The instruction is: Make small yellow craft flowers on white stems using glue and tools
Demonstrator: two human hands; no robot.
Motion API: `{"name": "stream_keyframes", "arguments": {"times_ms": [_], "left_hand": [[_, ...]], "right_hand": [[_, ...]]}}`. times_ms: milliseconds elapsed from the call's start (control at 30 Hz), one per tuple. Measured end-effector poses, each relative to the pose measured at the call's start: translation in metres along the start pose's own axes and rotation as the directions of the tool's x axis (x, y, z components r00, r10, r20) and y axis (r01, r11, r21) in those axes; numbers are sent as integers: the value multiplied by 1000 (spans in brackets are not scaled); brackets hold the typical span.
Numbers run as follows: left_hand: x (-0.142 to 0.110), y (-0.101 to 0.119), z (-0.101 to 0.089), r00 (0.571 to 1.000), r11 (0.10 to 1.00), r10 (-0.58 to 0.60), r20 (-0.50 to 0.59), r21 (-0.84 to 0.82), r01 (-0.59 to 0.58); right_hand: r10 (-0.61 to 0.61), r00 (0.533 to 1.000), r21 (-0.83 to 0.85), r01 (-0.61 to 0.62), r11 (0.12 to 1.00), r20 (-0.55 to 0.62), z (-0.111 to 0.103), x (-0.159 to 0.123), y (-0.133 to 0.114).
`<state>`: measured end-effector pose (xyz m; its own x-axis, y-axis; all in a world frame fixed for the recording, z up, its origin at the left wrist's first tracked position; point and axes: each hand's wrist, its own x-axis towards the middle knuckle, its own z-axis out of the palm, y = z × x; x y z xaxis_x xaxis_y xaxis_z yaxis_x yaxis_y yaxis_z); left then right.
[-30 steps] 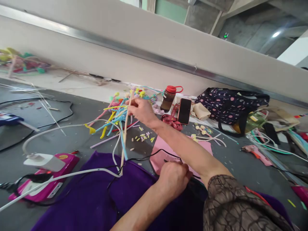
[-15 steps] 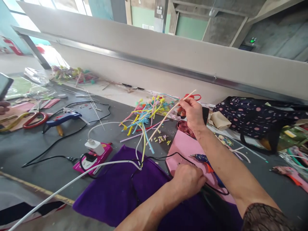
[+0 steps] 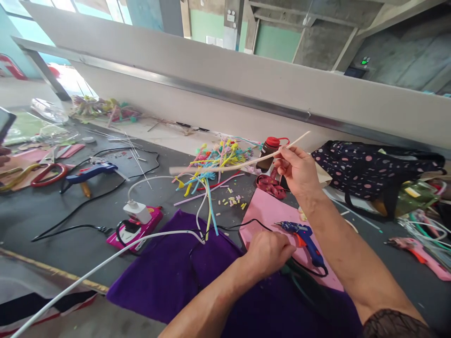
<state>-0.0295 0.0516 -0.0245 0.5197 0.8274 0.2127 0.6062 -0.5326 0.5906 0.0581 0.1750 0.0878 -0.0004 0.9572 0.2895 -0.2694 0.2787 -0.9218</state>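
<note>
My right hand (image 3: pixel 299 171) pinches a long cream pipe cleaner (image 3: pixel 243 164) between thumb and fingertips, raised above the table. Its long left part is blurred, and a short end sticks out past my fingers. My left hand (image 3: pixel 269 253) is closed in a fist, low over the purple cloth (image 3: pixel 155 281); what it holds, if anything, is hidden. A dark, blurred shape (image 3: pixel 303 284) lies just right of that fist. Close by, a blue glue gun (image 3: pixel 305 239) rests on a pink sheet (image 3: pixel 262 209). Behind the raised stem lies a pile of coloured pipe cleaners (image 3: pixel 229 152).
A pink power strip (image 3: pixel 151 223) with a white charger and cables stands left. Farther left lie red-handled scissors (image 3: pixel 49 173) and another glue gun (image 3: pixel 91 173). A red-capped bottle (image 3: pixel 268 150), a dark patterned bag (image 3: pixel 352 169) and a pink glue gun (image 3: pixel 423 256) are right. Another person's hand (image 3: pixel 4 155) shows.
My right hand has moved right and slightly down, and the pipe cleaner has swung from steeply slanted to nearly level. The red-capped bottle is now uncovered. My left hand has shifted slightly.
</note>
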Motion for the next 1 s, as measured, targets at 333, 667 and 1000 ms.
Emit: {"name": "stream_keyframes", "arguments": {"times_ms": [333, 667, 1000], "left_hand": [[6, -3, -11, 875, 132, -260, 409, -882, 451], [6, -2, -8, 847, -110, -200, 492, -870, 480], [8, -3, -12, 876, -30, -201, 438, -897, 442]], "right_hand": [[389, 916, -84, -382, 920, 95, -71, -107, -6], [434, 874, -260, -377, 889, 219, -75, -125, 18], [417, 889, -287, -356, 889, 189, -87, -121, 23]]}}
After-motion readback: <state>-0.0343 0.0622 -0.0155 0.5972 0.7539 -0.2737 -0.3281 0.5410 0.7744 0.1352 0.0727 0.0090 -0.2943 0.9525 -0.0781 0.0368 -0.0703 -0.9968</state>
